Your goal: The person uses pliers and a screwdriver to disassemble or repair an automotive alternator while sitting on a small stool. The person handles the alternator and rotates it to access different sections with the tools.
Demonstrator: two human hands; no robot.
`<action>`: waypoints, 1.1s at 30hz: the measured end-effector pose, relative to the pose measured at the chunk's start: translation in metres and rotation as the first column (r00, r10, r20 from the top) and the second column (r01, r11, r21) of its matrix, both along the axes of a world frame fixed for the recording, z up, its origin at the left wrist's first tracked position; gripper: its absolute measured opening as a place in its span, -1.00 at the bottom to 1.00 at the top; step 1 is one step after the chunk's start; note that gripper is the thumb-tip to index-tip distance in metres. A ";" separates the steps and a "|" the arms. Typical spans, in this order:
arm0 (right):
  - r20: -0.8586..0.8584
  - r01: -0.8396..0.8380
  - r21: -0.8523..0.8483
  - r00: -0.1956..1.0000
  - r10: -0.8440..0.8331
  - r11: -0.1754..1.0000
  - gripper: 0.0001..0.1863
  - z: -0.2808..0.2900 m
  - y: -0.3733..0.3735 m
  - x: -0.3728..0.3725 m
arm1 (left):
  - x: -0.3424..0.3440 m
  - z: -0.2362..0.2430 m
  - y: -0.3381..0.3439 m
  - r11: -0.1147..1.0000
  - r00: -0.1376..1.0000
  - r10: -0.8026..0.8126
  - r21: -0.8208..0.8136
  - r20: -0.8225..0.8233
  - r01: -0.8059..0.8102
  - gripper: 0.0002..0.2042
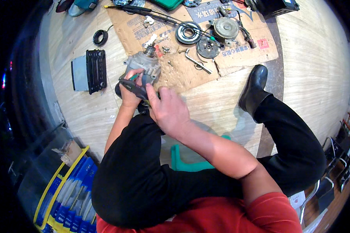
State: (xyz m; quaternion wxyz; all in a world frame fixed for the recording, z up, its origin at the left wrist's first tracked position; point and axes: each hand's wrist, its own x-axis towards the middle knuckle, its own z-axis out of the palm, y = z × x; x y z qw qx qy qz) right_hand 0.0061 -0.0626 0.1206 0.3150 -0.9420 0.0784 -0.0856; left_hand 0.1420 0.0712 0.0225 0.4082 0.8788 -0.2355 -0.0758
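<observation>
My right hand (171,110) is closed on a dark, long tool (133,88), whose kind I cannot make out. It points left, across the front of my left hand (130,99). The left fingers are curled against the near side of a grey cast-metal compressor body (143,63), partly covered by the tool. A small green piece (133,77) shows by those fingers; what they grip is hidden. The compressor body stands at the left edge of a flattened cardboard sheet (171,75), with its shaft end away from me.
On the cardboard are a pulley ring (188,33), a round clutch plate (209,47), a round coil-like part (226,28), an L-shaped wrench (198,62) and several bolts. Left stand a black-and-silver box unit (88,72) and a black ring (100,38). My boot (254,87) is at right.
</observation>
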 end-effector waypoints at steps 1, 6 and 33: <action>-0.006 0.003 0.012 1.000 -0.003 1.000 -0.31 -0.001 0.000 0.000 | 0.001 0.001 -0.001 1.000 0.999 0.001 0.002 -0.039 -0.001 -0.89; 0.089 0.002 0.036 0.996 -0.006 0.999 -0.31 0.004 -0.002 0.003 | 0.004 -0.005 -0.005 0.999 0.996 -0.004 -0.048 0.087 0.008 -0.88; -0.083 -0.026 0.005 0.996 0.026 1.000 -0.34 -0.017 0.003 0.004 | 0.005 -0.008 0.003 0.999 1.000 -0.022 -0.024 -0.013 0.021 -0.88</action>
